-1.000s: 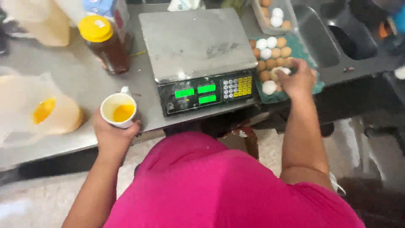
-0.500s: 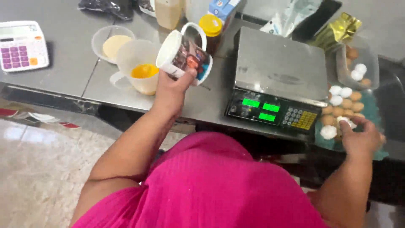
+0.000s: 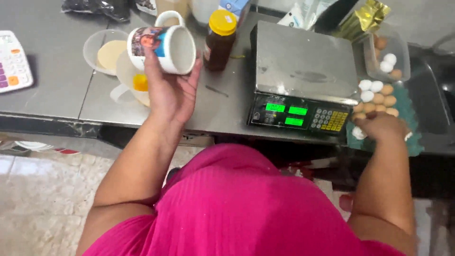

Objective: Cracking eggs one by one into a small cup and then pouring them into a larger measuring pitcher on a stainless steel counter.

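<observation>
The left hand [image 3: 171, 92] grips a white mug [image 3: 163, 43] from below, fingers curled round its body, and holds it tipped on its side with the open mouth turned to the right. The mug has a picture on its wall, and its handle points away from the person. Just beyond and under the hand stands a clear jug [image 3: 130, 81] with a yolk [image 3: 140, 82] showing at the bottom; the mug hangs right over it. Further left of the jug sits a clear tub [image 3: 102, 50] with a pale disc inside, and far out to the left a calculator [image 3: 12, 61] lies on the steel counter [image 3: 57, 90]. To the right of the mug, just beyond the fingertips, stands a dark bottle [image 3: 219, 40] with a yellow cap.

Between the two hands sits a scale [image 3: 303, 78] with green lit readouts and a bare steel pan.

The right hand [image 3: 384, 127] lies palm down on a green egg tray [image 3: 411, 142], fingers bent over the near row. Whether it pinches an egg cannot be told, as the back of the hand hides the fingertips. One white egg [image 3: 359, 133] lies at the hand's left edge. Beyond the knuckles are brown and white eggs [image 3: 377, 93] in rows, and further off a clear box [image 3: 386, 57] with a few more.
</observation>
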